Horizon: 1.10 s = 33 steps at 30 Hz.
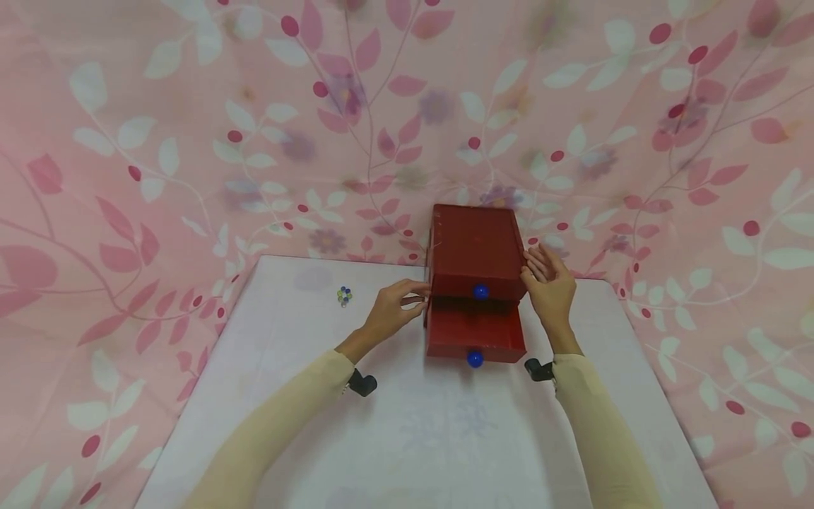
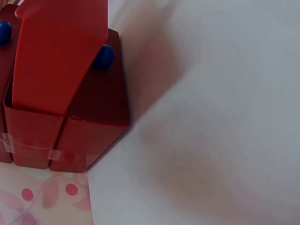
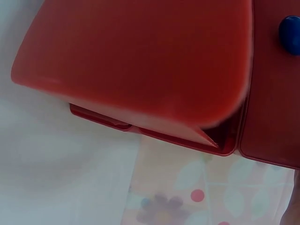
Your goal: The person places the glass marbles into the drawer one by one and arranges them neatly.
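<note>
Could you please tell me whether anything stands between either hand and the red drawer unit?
Nothing visible does: the left hand reaches the red drawer unit's left side, the right hand its right side. The open drawer juts out in front, and the beaded ring lies left of the unit, clear of both hands.

A drawer cabinet stands at the far side of the table, right of its middle, with a cloth behind. Its middle drawer juts forward toward the person, between the top drawer above and the bottom drawer beneath. The left hand is at the cabinet's left side, the right hand at its right. A beaded ring lies on the table, left of the cabinet, beyond the left hand.
</note>
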{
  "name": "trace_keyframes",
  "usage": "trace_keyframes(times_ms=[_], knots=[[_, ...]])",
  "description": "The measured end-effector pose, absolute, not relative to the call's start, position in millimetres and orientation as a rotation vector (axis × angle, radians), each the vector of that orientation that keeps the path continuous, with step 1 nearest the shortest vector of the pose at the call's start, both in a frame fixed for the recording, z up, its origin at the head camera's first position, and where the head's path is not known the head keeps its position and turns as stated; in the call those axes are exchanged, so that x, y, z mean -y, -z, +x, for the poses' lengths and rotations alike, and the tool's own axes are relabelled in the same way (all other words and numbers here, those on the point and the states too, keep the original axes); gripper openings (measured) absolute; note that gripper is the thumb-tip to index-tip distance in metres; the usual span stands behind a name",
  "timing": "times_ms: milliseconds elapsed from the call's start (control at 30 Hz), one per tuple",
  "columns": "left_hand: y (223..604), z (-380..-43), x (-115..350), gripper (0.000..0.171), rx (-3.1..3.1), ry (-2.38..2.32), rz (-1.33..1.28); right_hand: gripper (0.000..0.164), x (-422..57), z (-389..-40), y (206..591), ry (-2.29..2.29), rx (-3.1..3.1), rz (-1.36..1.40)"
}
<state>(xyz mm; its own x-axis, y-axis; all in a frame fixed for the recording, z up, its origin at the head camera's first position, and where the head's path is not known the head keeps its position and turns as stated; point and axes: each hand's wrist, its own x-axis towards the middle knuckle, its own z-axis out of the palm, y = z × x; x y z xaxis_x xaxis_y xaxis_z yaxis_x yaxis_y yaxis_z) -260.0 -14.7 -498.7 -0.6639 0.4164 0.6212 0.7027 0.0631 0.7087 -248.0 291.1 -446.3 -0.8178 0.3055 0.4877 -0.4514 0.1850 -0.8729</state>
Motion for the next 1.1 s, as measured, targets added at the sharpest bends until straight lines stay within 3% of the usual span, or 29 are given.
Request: trace_keyframes(times_ms=[300, 633, 1100], knots=[[488.9, -253.6, 4.1, 0.038, 2.053, 1.687, -1.186, 0.048, -290.5, -248.4, 446.0, -1.701, 1.875, 0.125], [518.8, -261.9, -14.1, 0.038, 2.178, 1.722, -1.153, 0.046, -289.5, -248.4, 447.2, -1.691, 1.873, 0.138], [519.6, -260.2, -31.7, 0.038, 2.278, 1.559, -1.399, 0.046, -289.8, -247.8, 447.2, -1.689, 1.882, 0.141]])
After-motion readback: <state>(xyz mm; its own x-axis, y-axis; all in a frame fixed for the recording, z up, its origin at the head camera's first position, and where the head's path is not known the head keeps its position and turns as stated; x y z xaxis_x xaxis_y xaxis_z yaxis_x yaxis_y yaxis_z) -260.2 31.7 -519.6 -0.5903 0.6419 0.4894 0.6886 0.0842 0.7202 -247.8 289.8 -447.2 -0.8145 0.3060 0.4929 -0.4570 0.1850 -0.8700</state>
